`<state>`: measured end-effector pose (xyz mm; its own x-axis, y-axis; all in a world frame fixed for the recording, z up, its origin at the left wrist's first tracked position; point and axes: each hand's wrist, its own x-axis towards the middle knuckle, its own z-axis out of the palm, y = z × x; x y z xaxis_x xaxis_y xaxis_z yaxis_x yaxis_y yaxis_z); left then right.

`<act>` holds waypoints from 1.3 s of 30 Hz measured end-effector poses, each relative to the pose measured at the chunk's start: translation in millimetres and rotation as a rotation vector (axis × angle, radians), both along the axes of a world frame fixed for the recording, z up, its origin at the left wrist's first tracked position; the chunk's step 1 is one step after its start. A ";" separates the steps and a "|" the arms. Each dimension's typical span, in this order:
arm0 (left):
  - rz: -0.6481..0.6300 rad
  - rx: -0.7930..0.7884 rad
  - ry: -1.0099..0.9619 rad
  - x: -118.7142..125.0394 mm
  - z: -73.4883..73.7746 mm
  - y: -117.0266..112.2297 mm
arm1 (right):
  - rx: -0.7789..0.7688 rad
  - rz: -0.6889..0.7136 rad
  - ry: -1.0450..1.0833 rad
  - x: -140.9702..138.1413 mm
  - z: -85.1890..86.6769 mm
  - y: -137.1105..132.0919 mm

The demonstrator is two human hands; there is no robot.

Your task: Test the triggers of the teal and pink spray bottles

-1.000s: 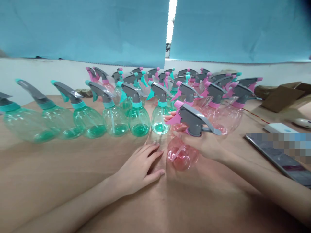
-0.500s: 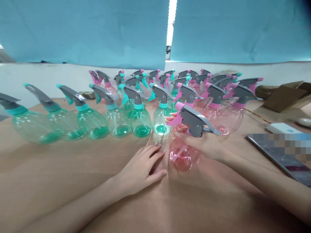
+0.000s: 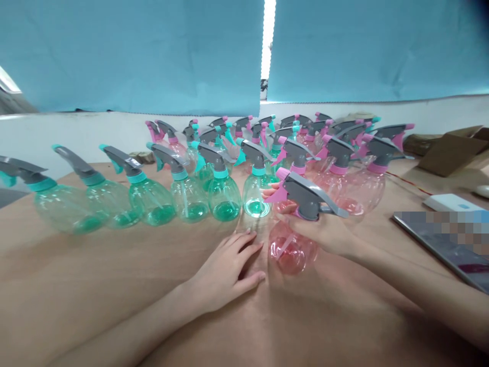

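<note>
Around the neck of a pink spray bottle (image 3: 292,250) with a grey and pink trigger head, my right hand (image 3: 324,232) is closed; part of its palm and fingers is behind the bottle. The bottle is upright, and I cannot tell if its base touches the table. My left hand (image 3: 229,267) lies on the table with its fingers apart, holding nothing, just left of that bottle. A front row of green spray bottles (image 3: 224,201) stands beyond my left hand. Other pink spray bottles (image 3: 367,191) stand behind my right hand.
More green and pink bottles crowd the back of the wooden table (image 3: 160,285). To the right lie a dark tablet-like device (image 3: 431,250), a white box (image 3: 456,203) and a brown cardboard piece (image 3: 453,153). Blue curtains (image 3: 145,56) hang behind.
The view has shifted slightly, so the bottles appear a little lower and further right. My right hand keeps its hold on the pink spray bottle, and my left hand stays flat.
</note>
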<state>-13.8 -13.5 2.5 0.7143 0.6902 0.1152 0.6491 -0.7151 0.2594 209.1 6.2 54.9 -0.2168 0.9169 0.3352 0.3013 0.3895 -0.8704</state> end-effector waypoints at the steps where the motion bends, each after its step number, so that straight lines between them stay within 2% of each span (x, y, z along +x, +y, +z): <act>1: 0.001 -0.004 0.002 0.0 0.3 -0.1 | 0.009 0.001 -0.003 -0.3 0.6 -0.2; 13: 0.017 -0.012 0.002 -0.8 0.2 -2.0 | 0.074 -0.093 -0.112 2.2 -5.8 1.2; 19: 0.018 -0.026 -0.024 -1.0 1.6 -2.4 | 0.067 -0.069 -0.162 2.0 -2.7 0.3; 30: 0.017 -0.028 -0.031 -1.5 -0.2 -2.2 | 0.023 -0.029 -0.090 -0.7 3.9 -1.5; 36: 0.028 -0.027 -0.040 -1.2 0.5 -2.4 | -0.069 0.025 -0.018 -2.4 10.8 -3.1; 39: 0.031 -0.028 -0.030 -0.7 1.4 -2.3 | -0.035 0.042 -0.031 -3.1 13.7 -4.0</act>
<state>-14.5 -15.8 3.9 0.6891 0.7152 0.1170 0.6623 -0.6870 0.2989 206.0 2.2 68.7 -0.2655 0.9177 0.2955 0.3120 0.3718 -0.8743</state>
